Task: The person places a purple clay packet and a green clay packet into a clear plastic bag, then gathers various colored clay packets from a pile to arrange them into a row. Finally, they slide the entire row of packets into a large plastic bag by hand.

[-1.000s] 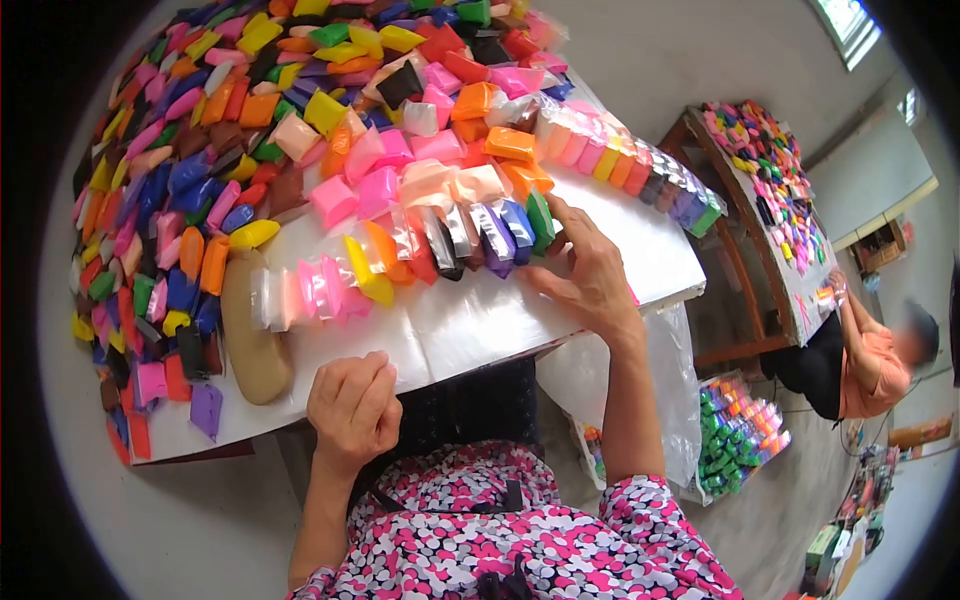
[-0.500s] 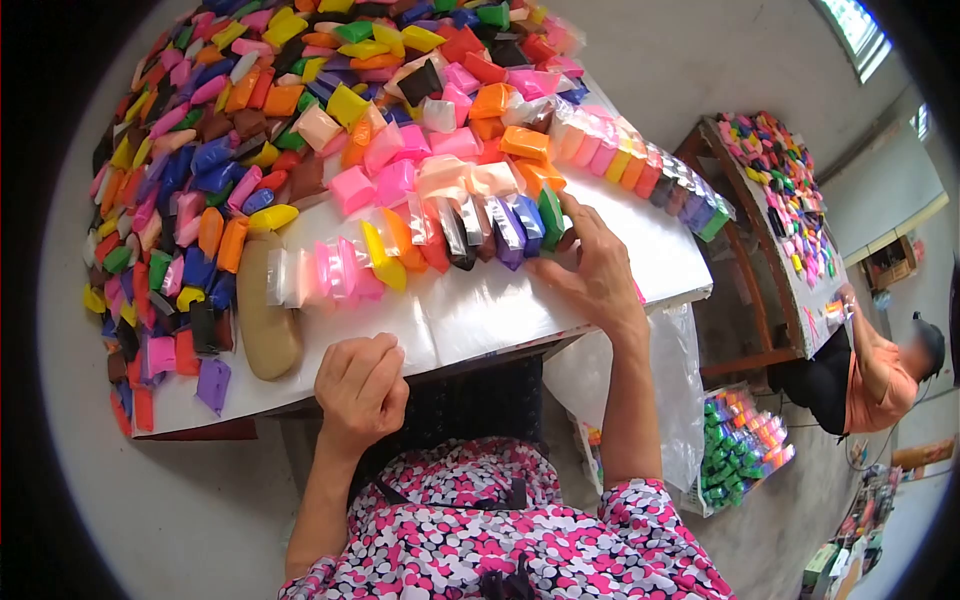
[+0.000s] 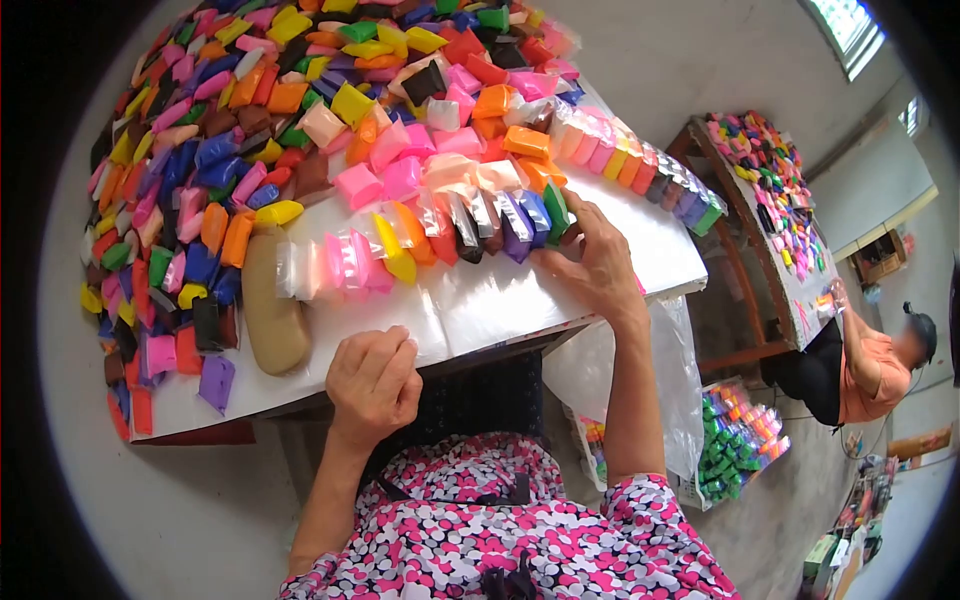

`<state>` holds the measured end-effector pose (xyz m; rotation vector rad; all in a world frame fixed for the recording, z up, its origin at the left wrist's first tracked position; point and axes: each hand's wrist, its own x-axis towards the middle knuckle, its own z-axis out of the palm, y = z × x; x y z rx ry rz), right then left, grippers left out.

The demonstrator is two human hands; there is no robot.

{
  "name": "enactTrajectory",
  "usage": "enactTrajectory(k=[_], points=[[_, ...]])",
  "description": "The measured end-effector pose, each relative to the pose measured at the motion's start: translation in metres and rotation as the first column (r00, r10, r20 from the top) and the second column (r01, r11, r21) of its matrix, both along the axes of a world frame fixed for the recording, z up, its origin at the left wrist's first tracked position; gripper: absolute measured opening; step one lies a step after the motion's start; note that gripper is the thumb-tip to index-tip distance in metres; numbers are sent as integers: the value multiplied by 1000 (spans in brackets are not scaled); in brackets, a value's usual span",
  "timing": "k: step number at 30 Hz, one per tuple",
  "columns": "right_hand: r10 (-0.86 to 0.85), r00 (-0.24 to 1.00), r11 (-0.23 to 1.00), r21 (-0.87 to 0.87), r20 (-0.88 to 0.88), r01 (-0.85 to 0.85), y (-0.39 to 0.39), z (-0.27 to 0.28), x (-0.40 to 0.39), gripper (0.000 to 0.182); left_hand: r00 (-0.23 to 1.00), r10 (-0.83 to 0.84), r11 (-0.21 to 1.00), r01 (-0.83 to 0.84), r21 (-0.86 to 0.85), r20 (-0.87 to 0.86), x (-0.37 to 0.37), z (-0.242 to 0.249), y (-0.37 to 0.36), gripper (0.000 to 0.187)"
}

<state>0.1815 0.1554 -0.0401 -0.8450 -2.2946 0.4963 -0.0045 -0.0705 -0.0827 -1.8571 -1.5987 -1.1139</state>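
A row of small clay-like packets in clear wrappers lies across the white table. My right hand (image 3: 600,265) is at its right end, thumb and fingers apart, fingertips against the green packet (image 3: 555,212). Beside that one stand a blue packet (image 3: 534,216) and a purple packet (image 3: 514,232). Farther left come a yellow packet (image 3: 394,250) and a pink packet (image 3: 362,265). My left hand (image 3: 375,385) is curled into a loose fist at the table's front edge, with nothing seen in it. A tan oblong case (image 3: 272,310) lies at the row's left end.
A big heap of loose coloured packets (image 3: 210,155) covers the table's left and back. A second packet row (image 3: 640,170) runs along the right. Beneath hang a clear plastic bag (image 3: 670,390) and a crate of packets (image 3: 735,440). A person (image 3: 865,365) works at another table (image 3: 745,210).
My left hand has shifted slightly right and stays curled. My right hand keeps its place at the green packet. The view has tilted a little; the row looks much the same.
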Motion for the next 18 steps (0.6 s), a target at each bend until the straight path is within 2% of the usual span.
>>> enactTrajectory(k=[3, 11, 14, 18], points=[[-8, 1000, 999, 32, -14, 8, 3, -4, 0, 78, 1000, -6, 1000, 6, -6, 8, 0, 1, 0, 31], [3, 1000, 998, -58, -27, -4, 1, 2, 0, 80, 998, -55, 998, 55, -10, 43, 2, 5, -11, 28], [9, 1000, 995, -100, -3, -9, 2, 4, 1, 80, 981, -157, 987, 153, 43, 116, 7, 4, -26, 31], [19, 1000, 992, -127, -19, -21, -2, 6, 4, 79, 930, -347, 937, 339, 80, 119, 8, -14, -35, 31]])
